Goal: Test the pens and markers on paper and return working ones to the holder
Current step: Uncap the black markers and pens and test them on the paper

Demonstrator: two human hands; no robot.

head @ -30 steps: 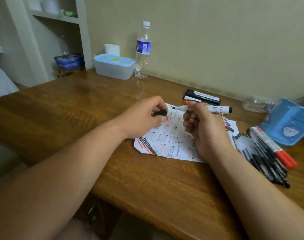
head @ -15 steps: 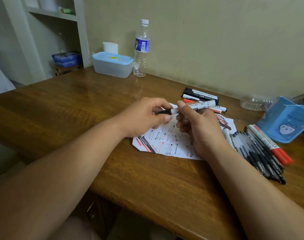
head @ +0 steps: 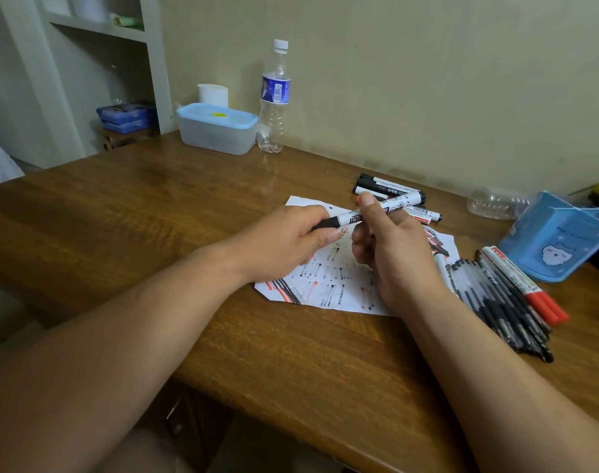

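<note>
White black-capped marker (head: pixel 350 219) slanted above scribbled paper (head: pixel 328 285), blue holder (head: pixel 557 240) tilted, far right

Wooden table (head: pixel 120 216): scribbled paper (head: pixel 328 285), pen pile (head: pixel 495 302), markers (head: pixel 386 187), blue holder (head: pixel 557 240), box (head: pixel 216 131), bottle (head: pixel 274 97).

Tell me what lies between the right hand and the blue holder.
In the head view, between the right hand and the blue holder: the paper's corner, a white marker, then the heap of black pens and red-capped markers.
</note>
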